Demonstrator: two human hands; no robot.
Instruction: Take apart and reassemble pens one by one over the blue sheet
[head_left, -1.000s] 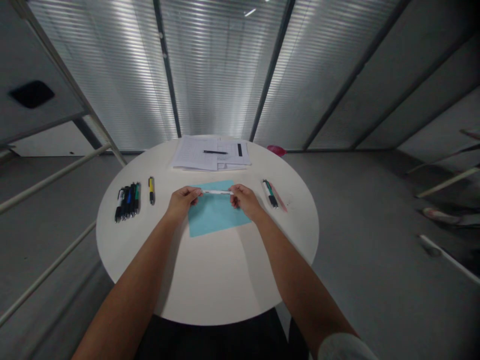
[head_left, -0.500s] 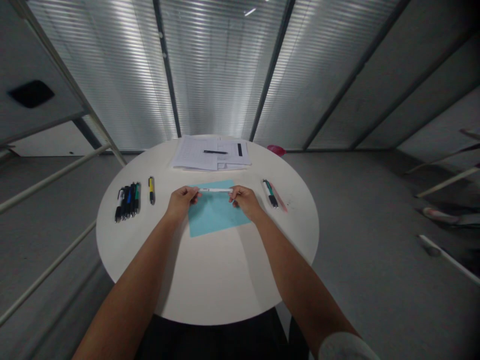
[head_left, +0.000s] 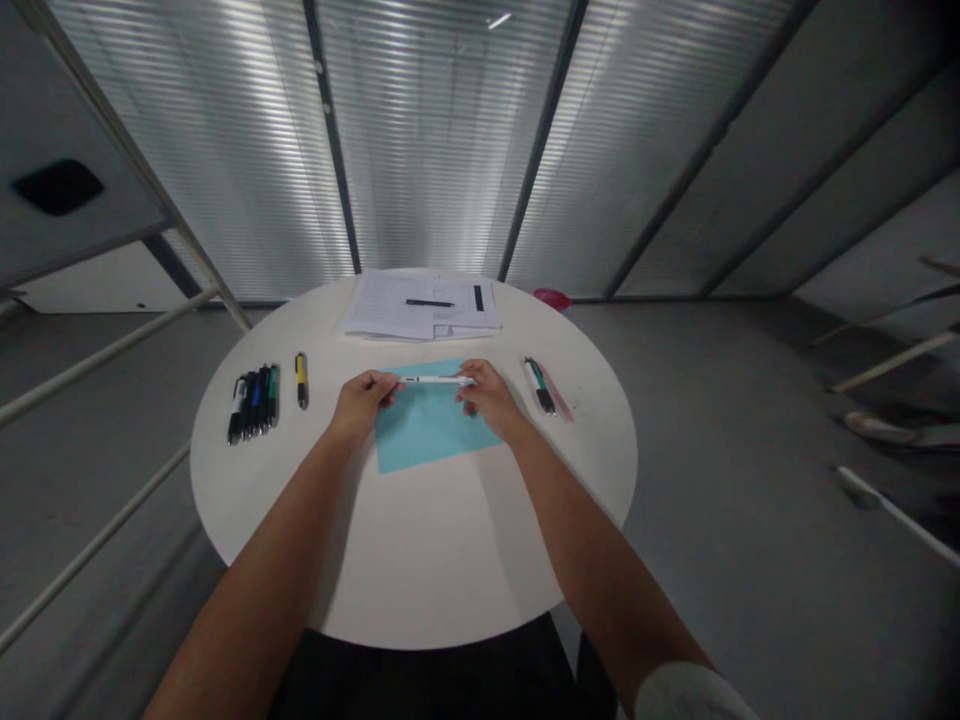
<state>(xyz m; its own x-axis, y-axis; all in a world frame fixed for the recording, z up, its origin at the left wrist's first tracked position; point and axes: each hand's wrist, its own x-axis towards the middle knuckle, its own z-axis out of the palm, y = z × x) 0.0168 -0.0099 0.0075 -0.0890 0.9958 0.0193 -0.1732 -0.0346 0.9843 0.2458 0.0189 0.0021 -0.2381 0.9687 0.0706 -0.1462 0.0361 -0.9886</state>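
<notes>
One white pen spans the space above the blue sheet: the left hand pinches one end; whether the right hand grips the other, I cannot tell. A slack left pinch could drop it.

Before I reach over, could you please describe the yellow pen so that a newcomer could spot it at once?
Find the round white table, then the row of pens on its left side. Between that row and the left hand lies the yellow pen. It lies apart from the row and is the only yellow one, while those show white, blue, black and green.
</notes>
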